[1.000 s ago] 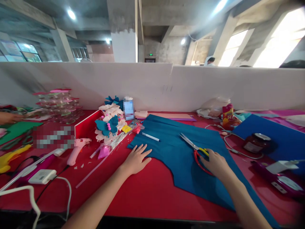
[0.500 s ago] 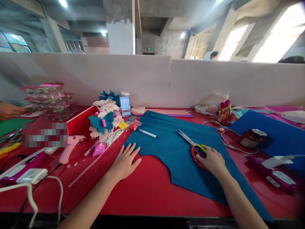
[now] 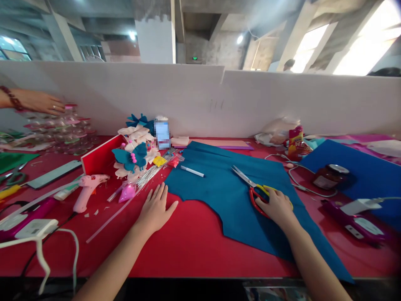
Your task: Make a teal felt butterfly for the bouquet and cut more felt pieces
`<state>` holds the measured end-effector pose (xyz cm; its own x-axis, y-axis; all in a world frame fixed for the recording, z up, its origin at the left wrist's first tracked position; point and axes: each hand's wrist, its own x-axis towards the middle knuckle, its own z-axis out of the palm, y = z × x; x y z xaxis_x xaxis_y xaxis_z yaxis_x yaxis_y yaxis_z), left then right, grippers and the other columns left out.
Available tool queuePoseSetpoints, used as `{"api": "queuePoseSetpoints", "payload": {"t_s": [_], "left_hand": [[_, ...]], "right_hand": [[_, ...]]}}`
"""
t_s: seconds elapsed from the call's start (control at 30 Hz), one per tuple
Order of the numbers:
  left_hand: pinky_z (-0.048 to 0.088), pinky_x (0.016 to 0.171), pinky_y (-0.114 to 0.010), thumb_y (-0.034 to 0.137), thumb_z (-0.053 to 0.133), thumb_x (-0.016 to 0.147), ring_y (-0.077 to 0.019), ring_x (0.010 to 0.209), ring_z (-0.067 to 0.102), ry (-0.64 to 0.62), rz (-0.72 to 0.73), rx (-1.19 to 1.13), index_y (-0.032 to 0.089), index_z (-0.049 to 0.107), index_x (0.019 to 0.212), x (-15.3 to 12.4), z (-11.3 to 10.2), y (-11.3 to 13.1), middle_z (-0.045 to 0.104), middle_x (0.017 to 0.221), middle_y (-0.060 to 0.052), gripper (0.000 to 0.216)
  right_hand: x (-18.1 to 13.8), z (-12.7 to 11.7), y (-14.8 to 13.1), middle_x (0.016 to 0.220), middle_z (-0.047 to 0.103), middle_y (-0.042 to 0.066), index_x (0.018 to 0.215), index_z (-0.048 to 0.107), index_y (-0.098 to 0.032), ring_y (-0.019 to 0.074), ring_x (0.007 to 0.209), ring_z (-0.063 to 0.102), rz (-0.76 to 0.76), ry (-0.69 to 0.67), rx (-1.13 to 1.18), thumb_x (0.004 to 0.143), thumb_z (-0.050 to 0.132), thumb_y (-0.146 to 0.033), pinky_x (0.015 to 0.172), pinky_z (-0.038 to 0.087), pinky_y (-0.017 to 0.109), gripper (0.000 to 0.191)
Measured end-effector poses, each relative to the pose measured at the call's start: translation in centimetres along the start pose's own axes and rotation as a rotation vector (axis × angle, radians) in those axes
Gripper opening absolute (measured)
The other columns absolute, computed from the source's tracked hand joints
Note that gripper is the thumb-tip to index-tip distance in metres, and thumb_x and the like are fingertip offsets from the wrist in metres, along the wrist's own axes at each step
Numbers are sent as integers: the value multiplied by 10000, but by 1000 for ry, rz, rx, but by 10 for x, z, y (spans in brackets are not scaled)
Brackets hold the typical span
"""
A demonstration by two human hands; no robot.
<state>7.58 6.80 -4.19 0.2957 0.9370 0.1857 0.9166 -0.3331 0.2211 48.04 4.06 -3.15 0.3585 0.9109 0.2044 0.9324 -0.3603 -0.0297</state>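
Now the right hand [image 3: 277,205] grips the scissors [image 3: 247,178], the left hand [image 3: 156,211] rests spread and empty, and a leftward swing could knock the pen [image 3: 192,171] away.

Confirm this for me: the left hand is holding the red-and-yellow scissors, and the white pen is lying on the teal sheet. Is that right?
Not quite: the right hand holds the red-and-yellow scissors, not the left hand, as the head view shows. The white pen is lying on the teal sheet, as you said.
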Motion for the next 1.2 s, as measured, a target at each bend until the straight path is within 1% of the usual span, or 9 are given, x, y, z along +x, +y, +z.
{"api": "queuePoseSetpoints", "payload": {"t_s": [0.1, 0.2, 0.3, 0.43, 0.57, 0.83, 0.93, 1.07, 1.2], "left_hand": [[251, 1106, -520, 458, 385, 920, -338, 1405, 184, 96, 161, 6, 78, 296, 1437, 4, -5, 8, 220, 1531, -169, 648], [207, 1133, -488, 404, 415, 929, -266, 1371, 303, 95, 405, -91, 173, 343, 1411, 17, -9, 24, 392, 1466, -110, 540], [323, 1071, -460, 417, 504, 895, -245, 1165, 530, 74, 432, -159, 184, 489, 1271, 35, -7, 42, 604, 1221, -97, 443], [467, 858, -371, 325, 574, 863, -210, 914, 598, 78, 479, -161, 199, 613, 953, 48, -6, 52, 652, 949, -43, 160], [435, 844, -357, 238, 541, 893, -193, 891, 582, 77, 611, -131, 197, 616, 900, 40, -15, 46, 644, 924, -36, 86], [448, 780, -329, 130, 377, 953, -174, 814, 608, 73, 783, -30, 194, 641, 903, 9, -29, 14, 668, 844, -44, 276], [455, 775, -322, 160, 395, 953, -174, 811, 617, 98, 748, -38, 199, 650, 916, 4, -31, 6, 674, 837, -42, 261], [460, 721, -298, 299, 432, 944, -180, 761, 624, 141, 447, -159, 197, 645, 821, 10, -30, 4, 668, 785, -45, 266], [470, 645, -272, 316, 396, 939, -187, 738, 640, 206, 220, -187, 200, 627, 827, 30, -23, -1, 674, 775, -50, 282]], "right_hand": [[-1, 0, -1, 1215, 567, 215, 1297, 491, -42, 357, 1129, 508, -21, 21, -12, 846, 414, -456, 932, 392, 440, 618], [-2, -1, -2, 1192, 579, 217, 1284, 503, -44, 363, 1103, 519, -32, 42, -14, 846, 422, -456, 900, 410, 452, 607], [-2, -3, -2, 1185, 579, 219, 1283, 507, -53, 367, 1088, 524, -27, 39, -7, 847, 408, -468, 876, 422, 459, 610], [-1, -1, 0, 1183, 580, 212, 1281, 511, -66, 366, 1088, 521, -38, 39, 8, 847, 394, -474, 871, 426, 461, 607], [-1, 3, 3, 1189, 574, 207, 1282, 508, -78, 367, 1097, 513, -35, 57, 15, 845, 407, -481, 871, 429, 459, 602], [-2, 2, 3, 1218, 556, 209, 1301, 490, -72, 368, 1125, 498, -35, 37, 13, 857, 395, -484, 880, 430, 452, 614], [-2, 3, 3, 1215, 557, 204, 1301, 491, -82, 371, 1125, 497, -28, 44, 15, 855, 400, -490, 875, 433, 459, 611], [-1, 5, 5, 1209, 560, 194, 1296, 495, -93, 367, 1119, 497, -33, 51, 26, 853, 405, -491, 884, 426, 458, 602], [-2, 3, 5, 1201, 565, 195, 1291, 502, -94, 362, 1107, 503, -38, 58, 29, 852, 411, -487, 878, 426, 451, 596]]}}
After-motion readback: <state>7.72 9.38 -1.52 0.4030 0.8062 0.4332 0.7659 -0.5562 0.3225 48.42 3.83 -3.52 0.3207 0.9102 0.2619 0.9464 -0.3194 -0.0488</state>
